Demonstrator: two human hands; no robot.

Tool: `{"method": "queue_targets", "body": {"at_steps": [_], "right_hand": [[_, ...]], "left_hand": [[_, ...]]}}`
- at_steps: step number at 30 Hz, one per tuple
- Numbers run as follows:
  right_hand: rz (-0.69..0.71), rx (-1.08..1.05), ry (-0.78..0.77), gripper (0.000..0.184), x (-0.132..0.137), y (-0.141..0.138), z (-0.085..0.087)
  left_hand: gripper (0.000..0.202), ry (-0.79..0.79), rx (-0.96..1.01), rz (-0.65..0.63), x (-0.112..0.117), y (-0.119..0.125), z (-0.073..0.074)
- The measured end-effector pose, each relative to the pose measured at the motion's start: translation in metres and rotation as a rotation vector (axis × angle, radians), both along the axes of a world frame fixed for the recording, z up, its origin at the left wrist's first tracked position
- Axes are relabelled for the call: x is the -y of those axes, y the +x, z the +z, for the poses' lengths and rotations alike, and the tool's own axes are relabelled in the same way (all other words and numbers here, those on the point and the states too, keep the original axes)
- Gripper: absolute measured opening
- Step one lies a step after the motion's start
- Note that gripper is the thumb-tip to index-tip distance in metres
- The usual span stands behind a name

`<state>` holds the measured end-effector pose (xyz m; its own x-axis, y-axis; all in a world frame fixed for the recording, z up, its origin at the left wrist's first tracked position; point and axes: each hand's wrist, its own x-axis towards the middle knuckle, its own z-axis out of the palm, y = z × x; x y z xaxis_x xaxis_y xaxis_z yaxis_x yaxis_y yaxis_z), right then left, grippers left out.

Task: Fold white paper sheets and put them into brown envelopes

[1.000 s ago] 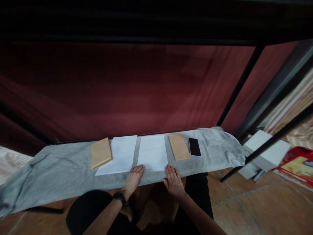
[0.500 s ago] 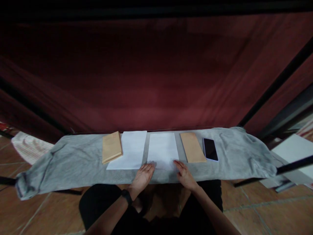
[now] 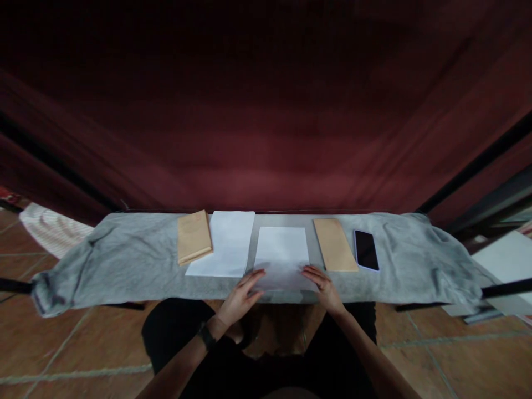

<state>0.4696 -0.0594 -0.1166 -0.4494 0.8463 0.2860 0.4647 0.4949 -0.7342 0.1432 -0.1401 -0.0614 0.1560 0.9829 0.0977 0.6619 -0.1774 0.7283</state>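
Note:
A white sheet of paper (image 3: 282, 250) lies in the middle of a narrow bench covered by a grey cloth (image 3: 124, 255). My left hand (image 3: 240, 296) holds the sheet's near left corner and my right hand (image 3: 323, 284) holds its near right corner; the near edge is lifted off the cloth. A second white sheet (image 3: 226, 244) lies to the left, with a tan envelope (image 3: 193, 236) overlapping its left side. Another tan envelope (image 3: 334, 244) lies right of the middle sheet, and a black phone (image 3: 366, 250) lies beside that.
A dark red curtain (image 3: 266, 122) hangs close behind the bench. Black metal bars (image 3: 474, 166) slant at the right, with a white board (image 3: 505, 260) beyond them. The floor (image 3: 66, 343) is reddish tile. My dark-clothed legs are under the bench's near edge.
The camera has swung left and tilted, shifting everything right in view. My hands went from resting flat at the sheet's near edge to gripping its corners, and the near edge has come up.

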Motion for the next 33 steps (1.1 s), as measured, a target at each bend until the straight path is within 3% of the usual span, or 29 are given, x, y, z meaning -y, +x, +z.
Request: {"method": "queue_targets", "body": {"at_steps": [3, 7, 11, 14, 18, 21, 26, 30, 33], "right_hand": [[0.036, -0.011, -0.043, 0.065, 0.005, -0.002, 0.003], [0.052, -0.021, -0.061, 0.064, 0.013, 0.001, 0.001], [-0.071, -0.035, -0.062, 0.058, 0.010, 0.000, -0.003], [-0.089, -0.036, -0.030, 0.052, 0.003, -0.004, 0.000], [-0.084, -0.014, 0.024, 0.043, -0.005, -0.012, 0.009], [-0.170, 0.001, 0.011, 0.038, -0.009, -0.018, 0.011], [-0.358, -0.001, 0.004, 0.034, -0.019, -0.026, 0.006], [-0.405, 0.055, -0.008, 0.034, -0.031, -0.032, 0.005], [-0.433, 0.054, 0.019, 0.039, -0.035, -0.036, 0.005]], "left_hand": [[0.062, -0.005, 0.111, 0.124, -0.013, -0.007, -0.012], [0.055, -0.040, 0.212, 0.122, -0.037, -0.011, -0.022], [0.047, -0.036, 0.185, 0.089, -0.057, -0.011, -0.026], [0.036, -0.014, 0.140, 0.086, -0.065, -0.009, -0.026], [0.029, -0.037, 0.086, 0.188, -0.069, -0.005, -0.028], [0.023, -0.038, 0.086, 0.225, -0.070, -0.002, -0.030], [0.029, -0.041, 0.196, 0.335, -0.078, 0.007, -0.029], [0.045, -0.031, 0.197, 0.439, -0.086, 0.013, -0.027], [0.060, -0.027, 0.171, 0.441, -0.086, 0.016, -0.028]]}}
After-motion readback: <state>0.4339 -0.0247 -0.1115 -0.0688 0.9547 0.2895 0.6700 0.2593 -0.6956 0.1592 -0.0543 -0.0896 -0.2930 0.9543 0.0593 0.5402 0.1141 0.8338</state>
